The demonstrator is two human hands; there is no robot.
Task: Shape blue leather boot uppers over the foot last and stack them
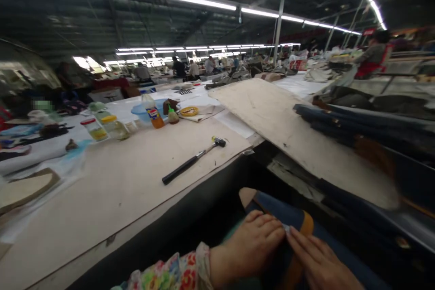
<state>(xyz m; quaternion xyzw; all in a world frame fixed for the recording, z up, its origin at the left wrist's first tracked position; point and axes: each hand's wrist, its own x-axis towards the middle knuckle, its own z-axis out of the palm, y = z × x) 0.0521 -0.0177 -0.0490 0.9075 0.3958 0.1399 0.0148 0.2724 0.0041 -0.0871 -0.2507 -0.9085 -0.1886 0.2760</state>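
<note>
A dark blue piece with tan trim (282, 206), possibly part of a bag, lies low at the right, below the table edge. Its far end has a pale tip, and a mustard-tan strap (306, 223) crosses it. My left hand (249, 247) bends its fingers over the piece's near side, closed on it. From the right, my right hand (321, 258) presses its fingers together against the piece beside the strap; its thumb is hidden. Between the fingertips shows a small whitish bit (286, 228), too small to name. On the table lies a black-handled hammer (193, 161).
A cardboard-covered table (112, 186) stretches left. Jars (117, 128), a soda bottle (153, 111), a small green-capped bottle (172, 117) and a yellow dish (189, 111) stand on it. At right, a pale board (258, 104) holds dark blue pieces (340, 124). People work farther back.
</note>
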